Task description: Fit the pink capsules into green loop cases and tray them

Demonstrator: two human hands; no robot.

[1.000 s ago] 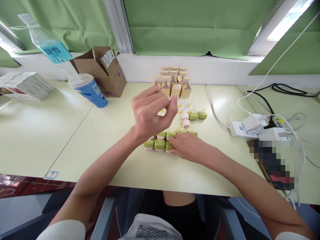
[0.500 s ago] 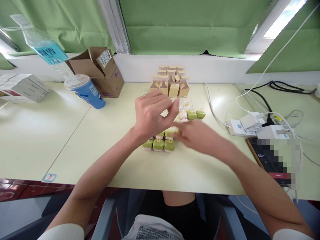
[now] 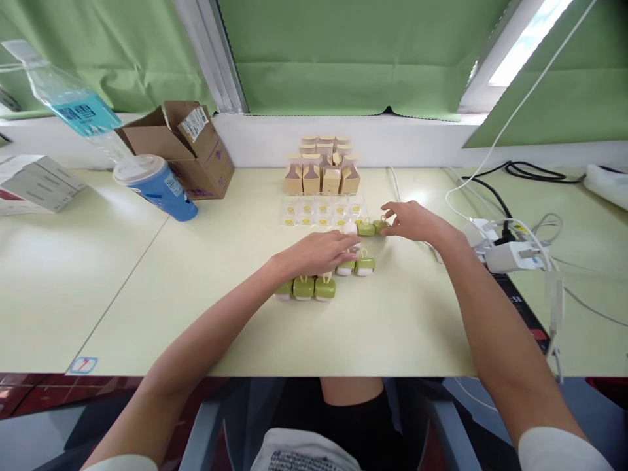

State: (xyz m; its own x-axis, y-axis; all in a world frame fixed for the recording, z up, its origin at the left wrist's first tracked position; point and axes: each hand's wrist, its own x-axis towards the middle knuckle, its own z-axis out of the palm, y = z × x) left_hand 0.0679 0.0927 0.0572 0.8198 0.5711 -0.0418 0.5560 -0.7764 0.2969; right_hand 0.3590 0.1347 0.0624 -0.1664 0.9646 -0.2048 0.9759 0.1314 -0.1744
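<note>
With fingers stretched out, my left hand (image 3: 318, 253) lies palm down over small green-lidded cases with pale bases and loops on top. Its fingertips are by a white piece (image 3: 350, 228); what is under the palm is hidden. My right hand (image 3: 411, 221) has its thumb and fingers around the end of a small green case (image 3: 381, 226) at the right of the back row. Beside that stands another green case (image 3: 366, 228). Nearer me, a green case (image 3: 364, 263) ends the middle row, and a front row includes a green case (image 3: 324, 288).
Behind the cases lie a clear plastic tray (image 3: 322, 208) with yellow stickers and several open small cartons (image 3: 312, 179). A blue cup (image 3: 164, 190) and brown box (image 3: 209, 154) stand left. White chargers (image 3: 510, 257), cables and a phone (image 3: 524, 311) lie right.
My left hand has lowered and flattened over the cases. My right hand has moved forward and right to the back-row green case. The clear tray and middle-row cases show more now.
</note>
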